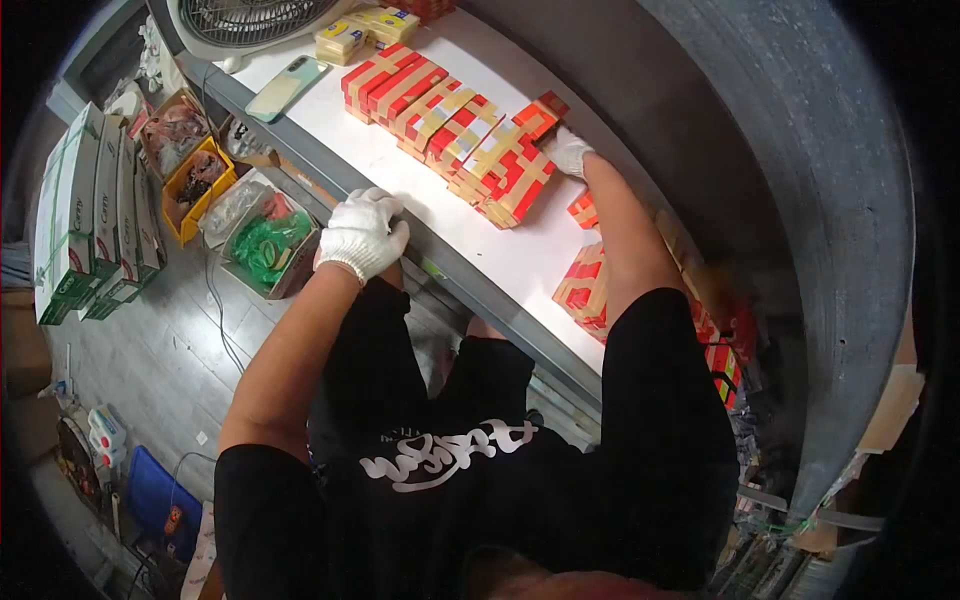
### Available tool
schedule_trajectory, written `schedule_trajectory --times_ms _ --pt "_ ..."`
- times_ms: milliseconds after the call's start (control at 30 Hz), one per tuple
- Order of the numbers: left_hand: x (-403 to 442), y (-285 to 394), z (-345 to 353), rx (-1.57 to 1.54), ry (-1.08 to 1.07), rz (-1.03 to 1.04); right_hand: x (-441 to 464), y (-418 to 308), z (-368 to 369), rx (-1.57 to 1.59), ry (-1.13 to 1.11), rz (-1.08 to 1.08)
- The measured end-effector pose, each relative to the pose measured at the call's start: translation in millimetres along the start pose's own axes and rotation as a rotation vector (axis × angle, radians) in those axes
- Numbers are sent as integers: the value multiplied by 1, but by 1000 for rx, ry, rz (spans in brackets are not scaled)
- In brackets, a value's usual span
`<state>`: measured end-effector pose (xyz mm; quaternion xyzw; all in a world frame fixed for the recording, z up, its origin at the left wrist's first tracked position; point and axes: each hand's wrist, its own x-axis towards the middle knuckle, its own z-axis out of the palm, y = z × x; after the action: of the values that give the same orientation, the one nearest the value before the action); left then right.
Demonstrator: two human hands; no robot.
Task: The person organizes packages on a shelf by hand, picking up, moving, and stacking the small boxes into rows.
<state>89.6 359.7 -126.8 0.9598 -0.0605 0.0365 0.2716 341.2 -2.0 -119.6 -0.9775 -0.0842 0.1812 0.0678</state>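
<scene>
At the far side of the white table [440, 215], my right hand [568, 152] in a white knitted glove is closed on a small red box [540, 114]. That box is tilted at the right end of a row of red boxes with tan bands [435, 105]. Some of its fingers are hidden behind the box. My left hand [362, 230], also gloved, rests at the near table edge with its fingers curled. What it may hold is hidden under the fingers.
More red and tan boxes [582, 285] lie by my right forearm. A phone [287, 88], yellow packs [342, 42] and a fan [250, 20] are at the table's left end. Bins with green plastic [268, 245] and a yellow crate [190, 205] stand beside long cartons [80, 210].
</scene>
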Motion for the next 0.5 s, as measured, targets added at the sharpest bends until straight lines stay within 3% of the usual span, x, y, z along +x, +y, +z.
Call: schedule_trajectory --times_ms 67,200,233,300,367,500 --pt "1 2 -1 -8 -12 0 -8 -2 1 -37 70 116" --pt "-2 2 -1 -9 4 1 -28 12 -1 160 119 10" --pt "-3 1 0 -10 -1 1 -37 19 -10 284 -93 21" --pt "-2 1 0 -13 -10 -5 -70 8 -37 407 -303 39" --pt "-1 2 -1 -8 -24 -9 -110 -13 -66 -75 44 75" --pt "-2 4 0 4 -34 -17 -122 22 -62 85 32 72"
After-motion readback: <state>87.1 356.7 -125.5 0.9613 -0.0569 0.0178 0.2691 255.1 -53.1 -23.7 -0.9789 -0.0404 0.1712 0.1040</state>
